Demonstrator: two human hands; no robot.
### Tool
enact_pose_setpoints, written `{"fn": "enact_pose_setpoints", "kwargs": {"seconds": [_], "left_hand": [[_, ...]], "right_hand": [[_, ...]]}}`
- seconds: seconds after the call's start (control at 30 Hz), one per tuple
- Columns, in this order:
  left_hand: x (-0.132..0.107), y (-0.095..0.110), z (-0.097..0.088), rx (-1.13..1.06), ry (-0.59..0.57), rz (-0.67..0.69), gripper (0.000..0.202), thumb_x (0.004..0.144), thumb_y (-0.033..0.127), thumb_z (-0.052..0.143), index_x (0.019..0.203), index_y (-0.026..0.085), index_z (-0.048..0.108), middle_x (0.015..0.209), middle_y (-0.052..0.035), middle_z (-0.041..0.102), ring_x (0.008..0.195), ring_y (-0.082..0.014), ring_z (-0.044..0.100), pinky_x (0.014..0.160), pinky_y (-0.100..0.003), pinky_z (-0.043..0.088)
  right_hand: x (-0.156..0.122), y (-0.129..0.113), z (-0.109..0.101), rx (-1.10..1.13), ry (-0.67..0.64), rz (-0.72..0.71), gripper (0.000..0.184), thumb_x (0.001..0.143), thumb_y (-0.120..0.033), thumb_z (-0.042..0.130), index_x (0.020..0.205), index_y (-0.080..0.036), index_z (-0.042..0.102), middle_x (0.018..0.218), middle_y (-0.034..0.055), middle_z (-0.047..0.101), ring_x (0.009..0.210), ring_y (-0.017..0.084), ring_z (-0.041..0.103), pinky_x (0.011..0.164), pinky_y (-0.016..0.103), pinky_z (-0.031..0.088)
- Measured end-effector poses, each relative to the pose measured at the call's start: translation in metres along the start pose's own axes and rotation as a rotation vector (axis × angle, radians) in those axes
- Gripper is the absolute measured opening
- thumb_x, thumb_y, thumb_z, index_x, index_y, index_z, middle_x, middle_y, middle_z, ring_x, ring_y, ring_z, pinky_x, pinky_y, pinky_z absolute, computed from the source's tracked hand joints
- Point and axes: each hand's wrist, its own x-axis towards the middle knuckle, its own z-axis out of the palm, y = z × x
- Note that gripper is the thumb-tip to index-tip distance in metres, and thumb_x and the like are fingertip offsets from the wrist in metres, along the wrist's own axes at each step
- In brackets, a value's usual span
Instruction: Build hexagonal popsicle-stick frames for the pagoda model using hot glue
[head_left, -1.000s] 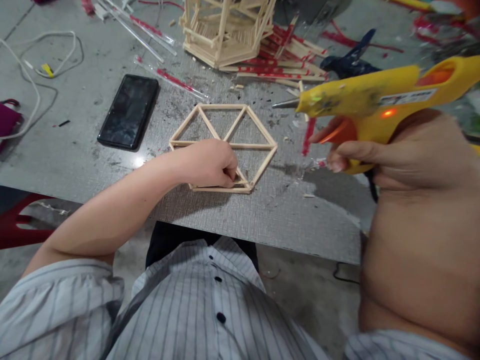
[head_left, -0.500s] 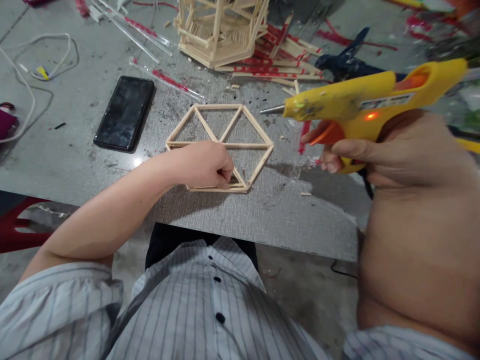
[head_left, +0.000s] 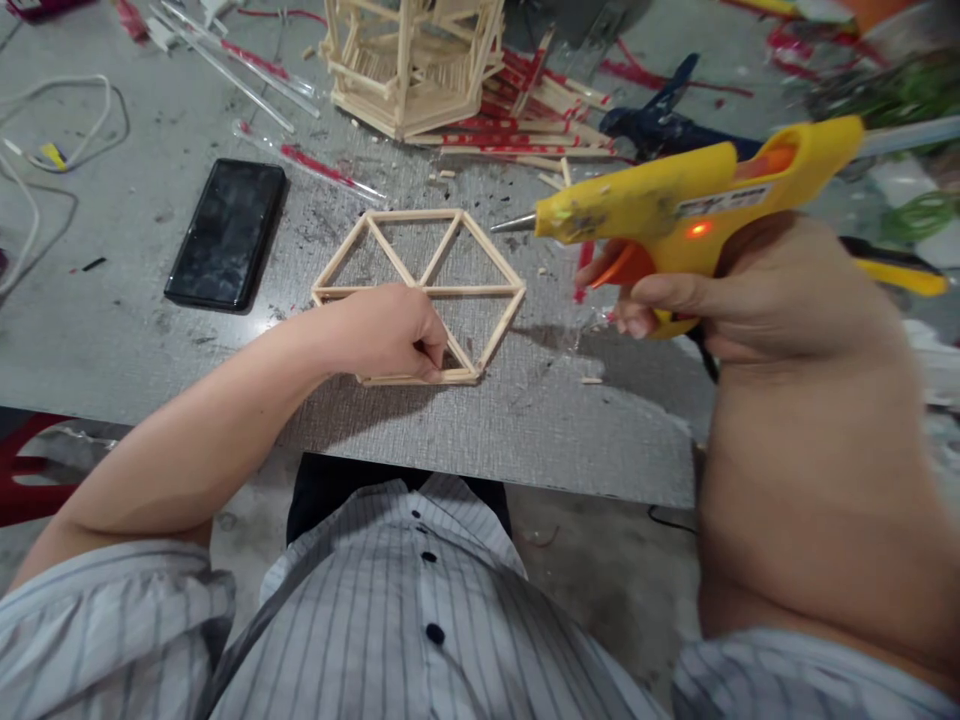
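Note:
A hexagonal frame of thin wooden sticks (head_left: 500, 334), with spokes meeting in the middle, lies flat on the table. My left hand (head_left: 390, 325) reaches over its lower left part, fingers pinched at the near side. They press a thin wooden stick (head_left: 455, 374) along that edge; the hand hides much of it and some of the spokes. My right hand (head_left: 780, 285) is wrapped round the handle of a yellow glue gun (head_left: 637, 195), one finger by the orange trigger. A red light glows on the gun, and its metal nozzle points left, above the frame's upper right corner.
A black phone (head_left: 226, 233) lies to the left of the frame. Behind it stand a wooden stick structure (head_left: 405, 85) and a pile of red-marked sticks (head_left: 525, 138). Dark blue pliers (head_left: 652, 115), clear plastic sleeves (head_left: 315, 165) and a white cable (head_left: 105, 100) lie around.
The whole view has shifted, so the table things appear further left. The pinched stick looks closer against the frame's near side. The glue gun stays raised to the right of the frame.

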Motion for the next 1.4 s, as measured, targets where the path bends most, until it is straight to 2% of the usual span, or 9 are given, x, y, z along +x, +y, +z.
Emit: {"fn": "enact_pose_setpoints", "kwargs": {"seconds": [0.13,0.4,0.57,0.7,0.87,1.17,1.4], "left_hand": [[0.000,0.002,0.000,0.055,-0.015,-0.028,0.009,0.073,0.016,0.072,0.065,0.018,0.073,0.054,0.0056,0.058,0.051,-0.0076,0.044,0.056,-0.026,0.028],[-0.001,0.001,0.000,0.014,-0.004,-0.014,0.010,0.072,0.018,0.069,0.062,0.019,0.071,0.052,0.0060,0.056,0.052,-0.0072,0.045,0.058,-0.024,0.029],[-0.003,0.001,-0.001,0.015,-0.023,0.022,0.012,0.075,0.019,0.064,0.067,0.017,0.073,0.052,0.0052,0.057,0.052,-0.0067,0.045,0.057,-0.024,0.029],[-0.004,0.002,-0.002,0.056,-0.051,0.001,0.016,0.077,0.021,0.061,0.071,0.017,0.075,0.057,0.0037,0.061,0.054,-0.0075,0.048,0.059,-0.024,0.031],[-0.004,0.001,-0.002,0.094,-0.052,-0.019,0.018,0.079,0.025,0.060,0.078,0.020,0.077,0.066,0.0026,0.067,0.062,-0.0097,0.055,0.065,-0.024,0.035],[-0.003,0.002,-0.002,0.052,-0.047,-0.033,0.012,0.079,0.022,0.065,0.078,0.020,0.077,0.070,0.0043,0.071,0.064,-0.0078,0.058,0.063,-0.020,0.036],[-0.005,0.002,-0.002,0.048,-0.046,-0.020,0.013,0.080,0.019,0.065,0.079,0.020,0.078,0.073,0.0031,0.074,0.065,-0.0091,0.060,0.065,-0.021,0.037]], "right_hand": [[-0.001,0.001,-0.003,-0.020,-0.037,-0.020,0.053,0.049,-0.058,0.091,0.071,-0.016,0.066,0.071,0.0066,0.069,0.044,0.009,0.051,0.039,0.025,0.040],[-0.004,0.000,-0.009,-0.079,-0.160,-0.063,0.043,0.059,-0.055,0.087,0.070,-0.019,0.067,0.067,0.0020,0.066,0.044,0.010,0.053,0.038,0.024,0.039],[-0.005,0.001,-0.011,-0.106,-0.130,-0.073,0.041,0.060,-0.053,0.088,0.068,-0.019,0.067,0.062,0.0014,0.063,0.046,0.010,0.053,0.040,0.023,0.039],[-0.005,0.004,-0.015,-0.168,-0.139,-0.024,0.046,0.057,-0.057,0.088,0.076,-0.020,0.068,0.070,0.0031,0.067,0.052,0.011,0.055,0.043,0.024,0.041],[-0.004,0.004,-0.017,-0.179,-0.153,0.009,0.045,0.058,-0.054,0.088,0.080,-0.020,0.068,0.073,0.0037,0.068,0.054,0.012,0.055,0.043,0.025,0.041],[-0.005,0.003,-0.017,-0.212,-0.168,-0.010,0.045,0.062,-0.059,0.084,0.071,-0.019,0.066,0.067,0.0034,0.066,0.051,0.011,0.053,0.044,0.025,0.042],[-0.003,0.003,-0.017,-0.151,-0.229,0.065,0.047,0.059,-0.059,0.086,0.081,-0.020,0.071,0.073,0.0038,0.068,0.049,0.010,0.053,0.042,0.023,0.042]]}}
